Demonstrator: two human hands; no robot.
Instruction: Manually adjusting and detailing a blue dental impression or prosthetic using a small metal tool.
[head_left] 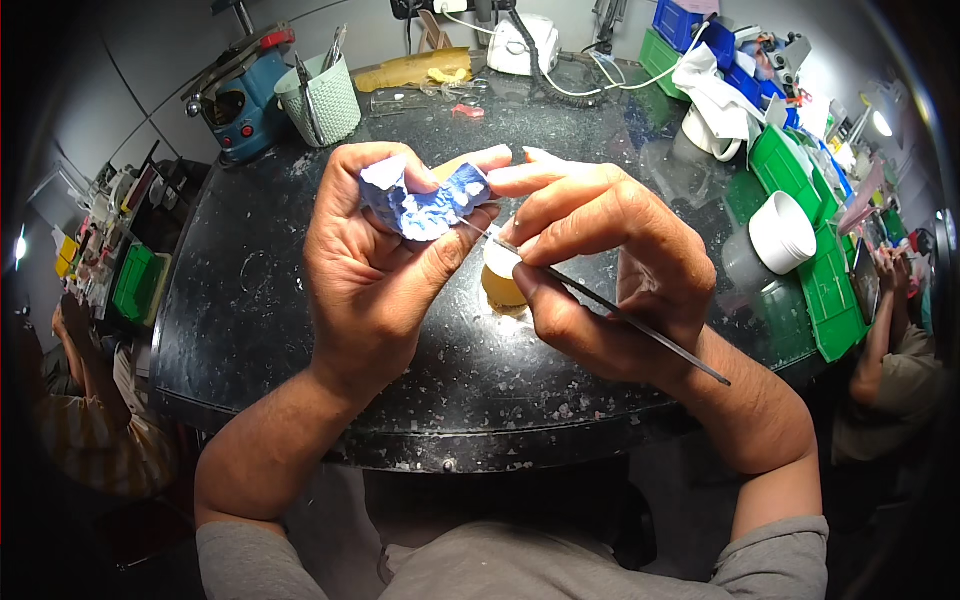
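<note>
1. Between both hands, above the black table (pixel 250 290): rough blue lump (pixel 432 213), gripped in the fingers and thumb of the left hand (pixel 365 270).
2. Right hand (pixel 630 235): closed pen-style on a thin metal tool (pixel 640 325); tip aimed at the lump's lower edge, near the left thumb. Contact unclear.
3. Progress (judged): work on the lump under way; visible surface uneven. Share finished and share left cannot be told.
4. Below, between the hands: yellow jar (pixel 503 288). Beyond left hand: pale-green cup (pixel 325 105) holding tools. Right of right hand: white tub (pixel 783 233).

The hands (pixel 370 270) are above the table (pixel 240 340), a basket (pixel 341 108) behind to the left, a tub (pixel 784 233) to the right.
</note>
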